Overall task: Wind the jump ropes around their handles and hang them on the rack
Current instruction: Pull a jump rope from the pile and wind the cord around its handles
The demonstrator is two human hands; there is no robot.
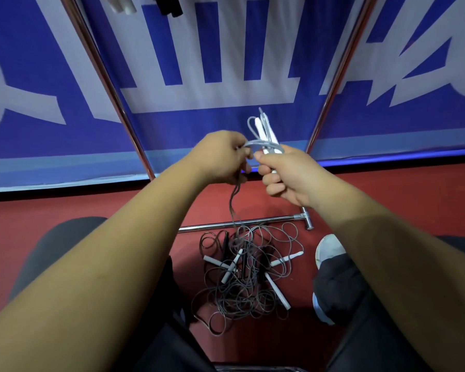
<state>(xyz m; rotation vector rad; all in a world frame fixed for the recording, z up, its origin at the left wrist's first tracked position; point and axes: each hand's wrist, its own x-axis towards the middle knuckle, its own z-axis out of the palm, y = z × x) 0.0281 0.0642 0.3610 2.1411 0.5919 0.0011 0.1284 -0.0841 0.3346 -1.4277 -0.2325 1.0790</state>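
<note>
- Big blue banner [226,49] with white shapes fills the wall in front of me, with red floor [105,205] under it.
- The chrome rack [212,226] stands right against the banner: two poles run up either side and its base bar lies on the floor just past my knees.
- My right hand [287,178] grips a pair of white handles [263,132], fingers [271,181] curled tight round the lower ends, so the tops stick up and away from me.
- The grey rope [261,143] already loops a few times across those handles, with a bit of a loop poking up beside them.
- My left hand [220,159] sits just beside the right one, fingers pinched together on the rope where it comes off the handles.
- From the left hand the rope hangs straight down to the floor.
- Down there, between my legs, is the pile of ropes [247,272]: a proper tangle of grey cord with several white handles and a couple of dark ones mixed in.
- My white shoe [329,249] is on the floor just right of the pile.
- At the very top edge, some white handles [121,5] and black ones [169,6] hang in front of the banner, mostly cut off.
</note>
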